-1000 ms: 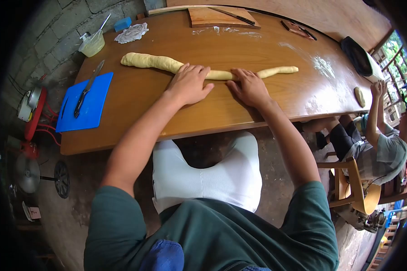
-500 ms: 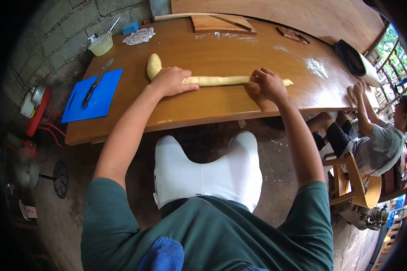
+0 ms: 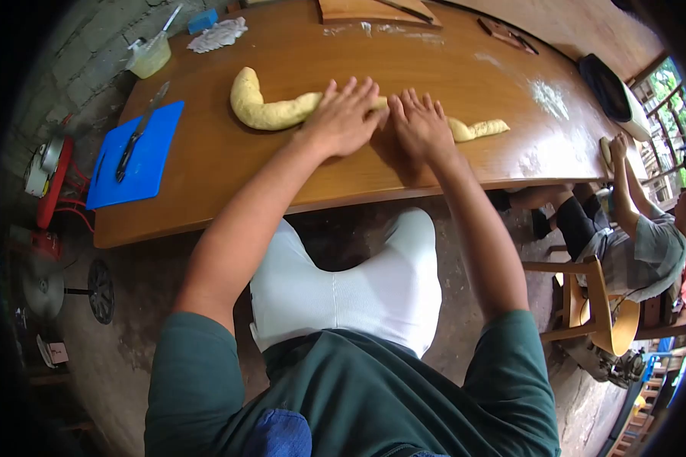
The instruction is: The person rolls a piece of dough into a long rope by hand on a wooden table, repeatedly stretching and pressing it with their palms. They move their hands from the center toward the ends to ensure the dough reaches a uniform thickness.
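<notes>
A long rope of pale yellow dough (image 3: pixel 270 113) lies across the wooden table (image 3: pixel 229 171). Its thick left end curls away from me, and the thinner right end sticks out past my right hand. My left hand (image 3: pixel 344 122) rests palm down over the middle of the rope, fingers stretched out. Close beside it, my right hand (image 3: pixel 423 126) lies flat on the dough too, fingers extended. The stretch of dough beneath both palms is hidden; a short bit shows between them.
At left, a knife (image 3: pixel 139 133) lies on a blue cutting board (image 3: pixel 160 156). Behind are a plastic tub (image 3: pixel 151 58), a crumpled cloth (image 3: pixel 218 35) and a blue block (image 3: pixel 203 20). Flour (image 3: pixel 549 99) dusts the right side. Another person (image 3: pixel 640 244) sits at the right end.
Both hands have come together toward the rope's middle, and their fingers have straightened from a grip to lying flat. More of the dough's two ends now shows. The view has shifted slightly.
</notes>
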`<state>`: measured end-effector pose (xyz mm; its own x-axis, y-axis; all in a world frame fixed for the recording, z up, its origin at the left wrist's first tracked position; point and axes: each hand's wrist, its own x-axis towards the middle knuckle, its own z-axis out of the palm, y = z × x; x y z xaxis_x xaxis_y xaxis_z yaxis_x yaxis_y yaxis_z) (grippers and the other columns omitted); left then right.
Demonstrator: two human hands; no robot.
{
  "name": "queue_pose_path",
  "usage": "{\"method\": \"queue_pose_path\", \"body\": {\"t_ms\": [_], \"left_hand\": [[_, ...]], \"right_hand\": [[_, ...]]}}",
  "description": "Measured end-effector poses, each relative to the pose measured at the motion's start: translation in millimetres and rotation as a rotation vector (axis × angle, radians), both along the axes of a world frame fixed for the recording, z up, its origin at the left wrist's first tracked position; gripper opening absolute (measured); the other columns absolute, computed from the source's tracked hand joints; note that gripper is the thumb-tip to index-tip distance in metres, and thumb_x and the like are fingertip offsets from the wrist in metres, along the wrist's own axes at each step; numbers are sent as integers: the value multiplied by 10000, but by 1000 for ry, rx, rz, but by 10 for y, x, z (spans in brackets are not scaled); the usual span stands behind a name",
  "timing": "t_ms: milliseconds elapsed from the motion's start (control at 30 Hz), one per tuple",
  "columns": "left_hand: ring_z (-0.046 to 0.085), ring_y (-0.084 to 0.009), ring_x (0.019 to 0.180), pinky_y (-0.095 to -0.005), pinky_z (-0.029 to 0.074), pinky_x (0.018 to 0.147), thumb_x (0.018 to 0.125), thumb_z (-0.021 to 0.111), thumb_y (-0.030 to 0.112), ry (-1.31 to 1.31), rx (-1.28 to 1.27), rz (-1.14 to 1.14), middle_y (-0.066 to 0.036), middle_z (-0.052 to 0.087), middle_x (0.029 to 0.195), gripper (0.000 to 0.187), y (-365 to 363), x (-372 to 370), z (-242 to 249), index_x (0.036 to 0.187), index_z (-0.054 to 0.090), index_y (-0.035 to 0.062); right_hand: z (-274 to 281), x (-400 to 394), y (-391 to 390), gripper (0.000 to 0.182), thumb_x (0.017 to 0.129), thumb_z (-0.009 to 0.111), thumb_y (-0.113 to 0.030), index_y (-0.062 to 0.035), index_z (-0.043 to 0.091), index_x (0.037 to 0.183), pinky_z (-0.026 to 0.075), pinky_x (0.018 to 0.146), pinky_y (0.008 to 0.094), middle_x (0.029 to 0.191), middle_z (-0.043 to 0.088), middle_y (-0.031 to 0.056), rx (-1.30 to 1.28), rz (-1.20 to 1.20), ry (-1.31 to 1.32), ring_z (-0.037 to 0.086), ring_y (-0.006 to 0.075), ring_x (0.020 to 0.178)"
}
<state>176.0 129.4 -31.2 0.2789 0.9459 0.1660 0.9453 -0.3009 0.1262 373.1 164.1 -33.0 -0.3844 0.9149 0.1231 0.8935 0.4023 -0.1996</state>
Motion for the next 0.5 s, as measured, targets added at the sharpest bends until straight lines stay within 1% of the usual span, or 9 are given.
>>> {"method": "queue_pose_path", "body": {"t_ms": [33, 67, 100, 167, 200, 367, 433, 467, 500], "left_hand": [[137, -276, 1668, -506, 41, 1356, 1131, 206, 629, -13, -1, 67, -76, 206, 1798, 781, 72, 40, -7, 1727, 204, 125], [109, -268, 1673, -536, 4, 1350, 1116, 170, 664, 11, -40, 112, -56, 175, 1807, 811, 166, 59, 16, 1730, 199, 134], [109, -268, 1673, -536, 4, 1350, 1116, 170, 664, 12, -45, 108, -56, 175, 1807, 811, 290, 74, 24, 1730, 199, 134], [66, -261, 1678, -552, -19, 1345, 1110, 155, 676, 4, -36, 234, -39, 132, 1816, 820, 533, 96, 13, 1730, 206, 142], [32, -265, 1680, -565, -19, 1343, 1104, 153, 686, 6, -17, 260, -30, 100, 1821, 818, 676, 85, -4, 1730, 221, 164], [38, -290, 1679, -558, -7, 1347, 1098, 197, 688, 20, -36, 350, -46, 103, 1820, 792, 1482, -13, -44, 1727, 247, 210], [50, -301, 1678, -558, 2, 1347, 1102, 229, 659, -1, 92, 380, -65, 107, 1819, 770, 1839, -66, -111, 1729, 244, 213], [97, -318, 1672, -559, 40, 1349, 1107, 312, 564, -4, 191, 370, -92, 159, 1808, 712, 1982, -75, -149, 1711, 302, 188], [97, -318, 1672, -559, 40, 1349, 1107, 312, 564, -3, 198, 364, -92, 159, 1808, 712, 2152, -86, -174, 1711, 302, 188]], "right_hand": [[-32, 17, 151, 814, 1129, 215, -571, 51, 323, 1644, 151, 1342, 500, 1719, 336, 236, -3, -4, -68, 243, 415, 1624], [-56, -33, 326, 889, 1109, 179, -638, 50, 281, 1663, 105, 1352, 492, 1747, 287, 218, -74, -57, -81, 187, 368, 1649], [-30, -85, 444, 889, 1109, 179, -638, 50, 281, 1663, 105, 1352, 492, 1747, 287, 218, -78, -62, -81, 187, 368, 1649], [12, -181, 676, 942, 1086, 179, -688, 41, 241, 1679, 63, 1358, 480, 1773, 228, 193, -91, -167, -13, 125, 312, 1669], [16, -225, 842, 948, 1075, 204, -700, 23, 236, 1687, 54, 1360, 479, 1786, 197, 177, -101, -196, -24, 99, 288, 1675], [-58, -402, 1538, 907, 1076, 248, -666, 0, 245, 1693, 54, 1360, 478, 1787, 196, 174, -57, -215, 18, 101, 292, 1674], [-104, -471, 1826, 882, 1075, 293, -635, 5, 278, 1682, 60, 1359, 485, 1782, 209, 183, -5, -205, 81, 107, 309, 1673], [-128, -509, 1947, 882, 1075, 293, -635, 5, 278, 1682, 60, 1359, 485, 1782, 209, 183, -5, -211, 83, 107, 309, 1673], [-163, -544, 2098, 847, 1078, 312, -604, 9, 319, 1663, 83, 1355, 491, 1764, 257, 192, 51, -201, 75, 145, 320, 1665]]}}
